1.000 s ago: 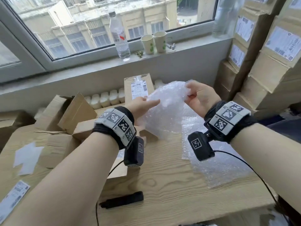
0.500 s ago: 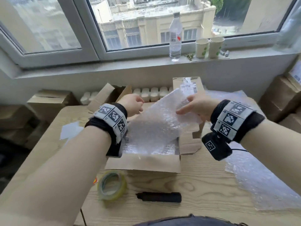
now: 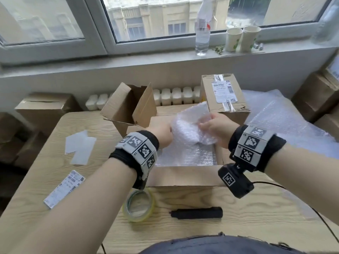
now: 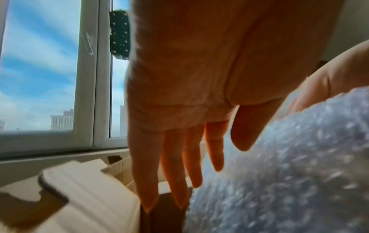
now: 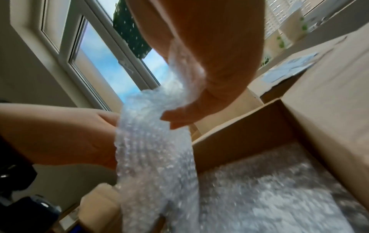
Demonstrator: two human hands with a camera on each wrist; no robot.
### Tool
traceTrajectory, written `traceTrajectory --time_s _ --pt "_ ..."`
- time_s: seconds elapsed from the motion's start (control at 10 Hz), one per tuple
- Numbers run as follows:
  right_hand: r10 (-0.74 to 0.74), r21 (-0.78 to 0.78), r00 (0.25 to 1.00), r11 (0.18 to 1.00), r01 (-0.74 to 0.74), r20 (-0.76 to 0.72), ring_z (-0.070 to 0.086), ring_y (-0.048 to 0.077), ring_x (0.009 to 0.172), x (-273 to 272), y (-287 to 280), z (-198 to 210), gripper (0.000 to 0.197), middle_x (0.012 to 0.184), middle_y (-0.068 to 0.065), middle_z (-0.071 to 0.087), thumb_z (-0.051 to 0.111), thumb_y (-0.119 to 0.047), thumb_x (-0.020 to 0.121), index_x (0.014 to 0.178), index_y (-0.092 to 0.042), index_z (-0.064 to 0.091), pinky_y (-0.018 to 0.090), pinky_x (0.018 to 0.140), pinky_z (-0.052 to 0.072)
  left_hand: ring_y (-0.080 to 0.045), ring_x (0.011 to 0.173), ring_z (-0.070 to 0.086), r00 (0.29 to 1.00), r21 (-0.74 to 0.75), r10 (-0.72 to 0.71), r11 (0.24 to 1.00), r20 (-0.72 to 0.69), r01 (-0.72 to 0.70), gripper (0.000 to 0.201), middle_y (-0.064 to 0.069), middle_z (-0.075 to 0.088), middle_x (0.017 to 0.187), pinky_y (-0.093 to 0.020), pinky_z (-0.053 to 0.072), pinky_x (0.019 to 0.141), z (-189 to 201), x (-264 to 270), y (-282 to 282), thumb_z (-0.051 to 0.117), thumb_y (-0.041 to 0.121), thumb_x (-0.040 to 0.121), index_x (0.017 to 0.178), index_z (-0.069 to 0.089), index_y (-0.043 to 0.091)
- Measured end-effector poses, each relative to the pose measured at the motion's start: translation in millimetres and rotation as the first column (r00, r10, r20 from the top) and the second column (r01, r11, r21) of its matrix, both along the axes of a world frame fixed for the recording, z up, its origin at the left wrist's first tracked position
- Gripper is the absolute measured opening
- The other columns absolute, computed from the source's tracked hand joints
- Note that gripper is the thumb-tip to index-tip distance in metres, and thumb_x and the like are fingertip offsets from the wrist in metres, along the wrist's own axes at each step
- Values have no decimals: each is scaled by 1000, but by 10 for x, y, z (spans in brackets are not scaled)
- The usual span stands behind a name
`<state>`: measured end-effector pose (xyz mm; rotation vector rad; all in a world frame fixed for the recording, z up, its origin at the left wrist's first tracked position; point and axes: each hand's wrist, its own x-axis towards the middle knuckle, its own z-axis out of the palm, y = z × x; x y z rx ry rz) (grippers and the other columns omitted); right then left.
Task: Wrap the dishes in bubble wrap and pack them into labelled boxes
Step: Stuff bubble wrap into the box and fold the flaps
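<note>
table [image 3: 238, 233]: we have the open box [image 3: 183, 177] at centre, bubble wrap lining [image 3: 185, 156] in it
above box: our left hand [image 3: 161, 133] and right hand [image 3: 215, 129] on either side of a bubble wrap bundle [image 3: 189, 131]
behind-left of box: empty box [image 3: 128, 107], tilted
behind-right: sealed labelled box [image 3: 224, 94]
right of box: bubble wrap sheet [image 3: 286, 121]
front of box: tape roll [image 3: 139, 205] left, black tool [image 3: 197, 213] right
table left: paper slips [image 3: 79, 147], label [image 3: 64, 188] nearer us
sill [image 3: 165, 57]: bottle [image 3: 202, 33], two cups [image 3: 242, 38] to its right

Daylight is entering through the far window [image 3: 165, 19], backlighting the wrist views; motion blur is softening the bubble wrap [image 5: 159, 157].
</note>
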<state>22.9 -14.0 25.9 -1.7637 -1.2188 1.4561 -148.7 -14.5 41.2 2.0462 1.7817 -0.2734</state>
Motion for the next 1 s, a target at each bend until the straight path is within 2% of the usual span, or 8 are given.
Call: traceTrajectory --time_s 0.1,0.2,0.3,0.5,0.6,0.7,0.8,1.0 --pt "-63 1 961 998 66 -268 59 19 90 -17 -24 32 31 106 10 59 54 3 90 121 -1 51 32 81 50 -31 114 52 986 111 143 982 88 -152 35 -11 49 131 -43 46 96 137 -89 69 37 20 98 129 50 12" --pt "19 -58 999 998 -16 51 60 32 104 -114 -140 -100 33 113 20 58 52 2 90 122 5 49 42 89 51 -31 117 47 986 209 151 964 75 -164 36 -12 43 132 -44 44 97 194 -104 48 35 20 98 131 45 14" --pt "262 -173 784 965 -198 562 53 35 115 -141 -194 -107 42 123 24 51 48 -11 94 128 11 41 37 95 46 -29 111 53 999 102 -27 995 23 25 33 -10 55 125 -39 45 97 82 -14 19 37 19 97 121 59 17" --pt "309 -69 375 843 -533 874 37 31 116 -235 -180 35 47 127 11 38 49 -3 84 129 -15 48 39 98 39 -25 131 42 962 -255 -238 946 -136 199 39 -11 44 144 -31 32 105 -178 191 -42 33 11 101 138 46 6" --pt "556 -298 176 654 -695 812 38 31 123 -298 -163 -139 46 135 8 40 49 -13 91 135 -25 47 40 101 38 -23 136 35 930 -349 -301 912 -209 216 42 -10 37 149 -30 27 107 -146 239 -11 31 13 102 143 37 6" --pt "684 -423 124 573 -702 719 49 31 121 -328 -145 -273 40 135 13 48 51 -17 94 134 -14 49 34 93 42 -25 132 41 940 -378 -267 909 -211 173 42 -9 43 145 -35 32 110 -341 224 149 38 15 100 140 43 9" --pt "699 -412 144 561 -718 701 48 29 123 -322 -135 -239 44 137 13 48 54 -16 93 136 -10 46 31 94 41 -25 132 41 939 -367 -266 914 -218 174 41 -10 44 144 -35 33 109 -346 262 180 37 13 100 140 43 7" --pt "429 -8 627 829 -559 650 57 16 100 144 -173 138 23 103 -5 60 54 -11 90 109 -15 66 26 87 47 -24 128 46 920 -183 -306 946 -244 266 38 -9 49 140 -32 37 102 -44 608 216 36 11 99 134 51 8"
